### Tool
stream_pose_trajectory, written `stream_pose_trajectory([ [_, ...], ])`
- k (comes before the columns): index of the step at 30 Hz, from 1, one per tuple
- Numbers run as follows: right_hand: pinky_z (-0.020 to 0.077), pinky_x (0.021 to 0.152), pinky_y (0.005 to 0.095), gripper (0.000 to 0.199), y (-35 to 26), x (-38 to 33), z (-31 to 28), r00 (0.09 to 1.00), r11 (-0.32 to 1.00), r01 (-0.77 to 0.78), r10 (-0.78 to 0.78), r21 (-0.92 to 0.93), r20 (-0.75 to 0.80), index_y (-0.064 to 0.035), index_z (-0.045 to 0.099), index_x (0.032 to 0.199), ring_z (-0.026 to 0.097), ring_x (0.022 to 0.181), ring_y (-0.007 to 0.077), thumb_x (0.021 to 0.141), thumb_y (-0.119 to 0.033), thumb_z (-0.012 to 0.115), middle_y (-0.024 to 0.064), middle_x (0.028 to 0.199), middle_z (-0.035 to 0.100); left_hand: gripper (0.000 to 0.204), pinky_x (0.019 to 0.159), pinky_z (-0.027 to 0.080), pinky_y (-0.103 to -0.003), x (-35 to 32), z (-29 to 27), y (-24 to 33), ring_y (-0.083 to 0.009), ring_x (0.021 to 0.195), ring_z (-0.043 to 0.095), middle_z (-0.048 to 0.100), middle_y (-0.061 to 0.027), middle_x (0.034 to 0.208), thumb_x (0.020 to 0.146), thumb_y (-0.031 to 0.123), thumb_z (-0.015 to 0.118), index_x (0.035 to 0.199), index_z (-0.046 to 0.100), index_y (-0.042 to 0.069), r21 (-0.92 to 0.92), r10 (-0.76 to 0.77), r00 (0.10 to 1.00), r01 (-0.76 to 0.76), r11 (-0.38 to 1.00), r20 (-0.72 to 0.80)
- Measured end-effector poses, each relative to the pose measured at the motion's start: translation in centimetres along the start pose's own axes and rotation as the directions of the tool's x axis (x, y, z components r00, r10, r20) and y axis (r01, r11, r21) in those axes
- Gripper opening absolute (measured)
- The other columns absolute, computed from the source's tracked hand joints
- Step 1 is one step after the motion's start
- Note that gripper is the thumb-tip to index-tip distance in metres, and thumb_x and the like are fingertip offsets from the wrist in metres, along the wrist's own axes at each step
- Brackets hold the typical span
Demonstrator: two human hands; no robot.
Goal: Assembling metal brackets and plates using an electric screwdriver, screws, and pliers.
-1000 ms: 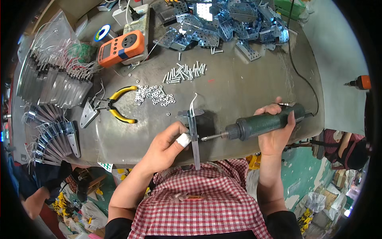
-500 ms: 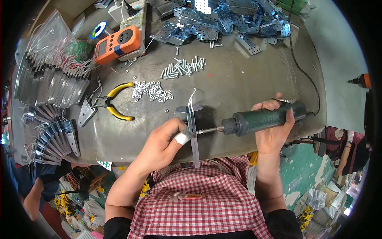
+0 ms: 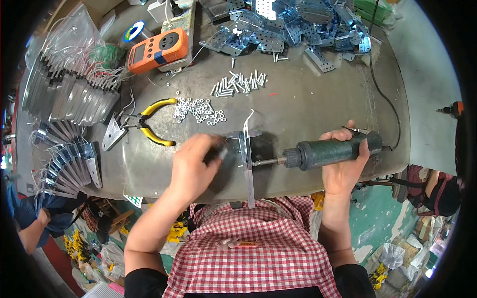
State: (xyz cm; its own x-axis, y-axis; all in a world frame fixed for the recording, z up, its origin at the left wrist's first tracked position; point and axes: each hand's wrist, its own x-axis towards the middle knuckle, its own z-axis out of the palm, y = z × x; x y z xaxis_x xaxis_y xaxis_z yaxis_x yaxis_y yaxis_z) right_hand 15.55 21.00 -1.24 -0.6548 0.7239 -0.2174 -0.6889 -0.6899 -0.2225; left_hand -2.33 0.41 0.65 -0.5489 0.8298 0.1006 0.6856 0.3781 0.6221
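My right hand (image 3: 340, 174) is wrapped round a dark green electric screwdriver (image 3: 323, 155), held level with its bit pointing left. The bit's tip meets the side of a narrow metal strip (image 3: 250, 186) with a perforated bracket (image 3: 242, 149) along it and white wires at its far end. A thin screw end shows on the strip's left side, opposite the bit. My left hand (image 3: 191, 164) is just left of the strip, apart from it. Its fingers are curled but smeared by motion, and whatever they may hold is hidden. A white wrap covers the thumb tip.
Beyond my left hand lie nuts (image 3: 198, 110), screws (image 3: 241, 83) and yellow-handled pliers (image 3: 149, 121). Bracketed strips (image 3: 67, 166) fan out at the left, below wired strips (image 3: 69, 99). An orange meter (image 3: 158, 50) and a heap of perforated metal brackets (image 3: 293, 30) stand at the back.
My left hand has let go of the strip and moved left, away from it. The screwdriver stays against the strip in my right hand. The whole view has shifted slightly.
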Motion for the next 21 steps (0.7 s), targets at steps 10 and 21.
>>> stream_pose_trajectory([
  [10, 0.0358, 0.092, 0.0389, 0.036, -0.2, -0.1, 0.2, 1.0, 0.999, 0.013, -0.013, -0.031, 0.007, -0.0058, 0.045, 0.107, 0.05, 0.084, 0.0182, 0.08, -0.025, 0.059, 0.004, 0.083, 0.048, 0.022, 0.068, 0.04, -0.023, -2.4, 1.7, 2.9, -0.0085, 0.075, 0.047, 0.058, -0.0071, 0.093, 0.075, 0.003, 0.064, 0.088, 0.046, 0.004, -0.862, -0.392, 0.917, 0.256, 0.437, 0.073],
  [21, 0.0358, 0.09, 0.0389, 0.037, -0.3, -0.3, 1.0, 0.999, 0.998, 0.015, -0.018, -0.065, -0.047, -0.0076, 0.044, 0.106, 0.048, 0.083, 0.0174, 0.077, -0.024, 0.061, 0.0029, 0.083, 0.046, 0.02, 0.065, 0.045, -0.03, -0.6, -0.4, 2.6, -0.0162, 0.073, 0.056, 0.058, -0.0075, 0.088, 0.078, 0.009, 0.064, 0.086, 0.046, 0.002, -0.715, -0.307, 0.892, 0.45, 0.534, 0.332],
])
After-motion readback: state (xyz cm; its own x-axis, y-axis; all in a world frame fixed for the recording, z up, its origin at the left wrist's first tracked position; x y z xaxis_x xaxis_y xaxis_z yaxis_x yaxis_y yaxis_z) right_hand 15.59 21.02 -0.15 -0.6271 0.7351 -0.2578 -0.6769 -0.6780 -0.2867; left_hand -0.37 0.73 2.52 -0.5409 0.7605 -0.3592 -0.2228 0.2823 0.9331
